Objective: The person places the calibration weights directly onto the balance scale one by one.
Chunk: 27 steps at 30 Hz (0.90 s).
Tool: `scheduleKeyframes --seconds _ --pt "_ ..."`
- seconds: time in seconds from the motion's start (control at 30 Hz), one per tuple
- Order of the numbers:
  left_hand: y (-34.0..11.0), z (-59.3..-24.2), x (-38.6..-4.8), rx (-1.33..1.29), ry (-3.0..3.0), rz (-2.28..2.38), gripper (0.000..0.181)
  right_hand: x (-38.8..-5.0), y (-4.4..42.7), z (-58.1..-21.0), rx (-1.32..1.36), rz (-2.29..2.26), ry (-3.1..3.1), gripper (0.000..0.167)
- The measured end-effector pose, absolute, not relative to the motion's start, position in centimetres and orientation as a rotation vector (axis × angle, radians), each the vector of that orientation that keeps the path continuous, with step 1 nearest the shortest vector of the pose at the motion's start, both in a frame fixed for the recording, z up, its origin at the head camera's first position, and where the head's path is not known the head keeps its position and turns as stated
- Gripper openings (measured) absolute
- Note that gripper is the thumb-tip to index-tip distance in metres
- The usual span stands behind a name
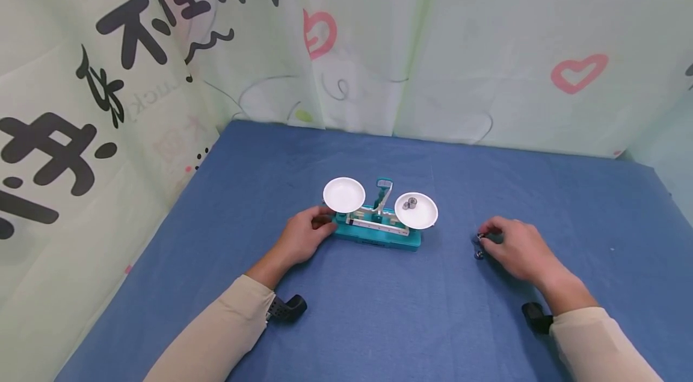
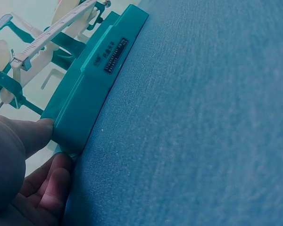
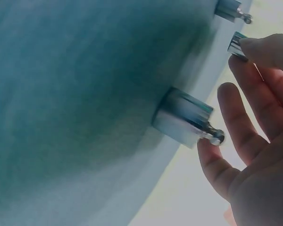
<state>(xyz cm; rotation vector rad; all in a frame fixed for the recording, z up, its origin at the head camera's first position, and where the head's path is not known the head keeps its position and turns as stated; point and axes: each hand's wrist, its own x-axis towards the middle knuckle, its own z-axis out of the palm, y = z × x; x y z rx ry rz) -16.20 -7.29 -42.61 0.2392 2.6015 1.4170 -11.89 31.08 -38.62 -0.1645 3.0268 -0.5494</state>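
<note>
A teal balance scale (image 1: 376,239) with two white pans stands on the blue cloth. My left hand (image 1: 308,234) grips the left end of its base, the thumb (image 2: 35,134) against the side and the other fingers curled at the end. Two small metal weights (image 1: 412,203) sit in the right pan (image 1: 425,218); the left pan (image 1: 343,194) is bare. Right of the scale, my right hand (image 1: 517,246) pinches a small metal weight (image 3: 236,45) between thumb and fingertips. A larger knobbed weight (image 3: 183,117) stands on the cloth below those fingers, and another weight (image 3: 228,9) stands farther off.
Blue cloth (image 1: 379,316) covers the table. A pale printed curtain (image 1: 487,27) hangs along its back and left sides. Dark wrist-worn devices (image 1: 289,308) show at both sleeves.
</note>
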Motion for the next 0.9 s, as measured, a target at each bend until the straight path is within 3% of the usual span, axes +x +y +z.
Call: scheduleKeyframes --seconds 0.9 --pt "-7.3 -42.7 -16.3 0.249 2.594 1.449 0.031 -12.3 26.2 -34.7 -0.408 -0.803 3.261 0.015"
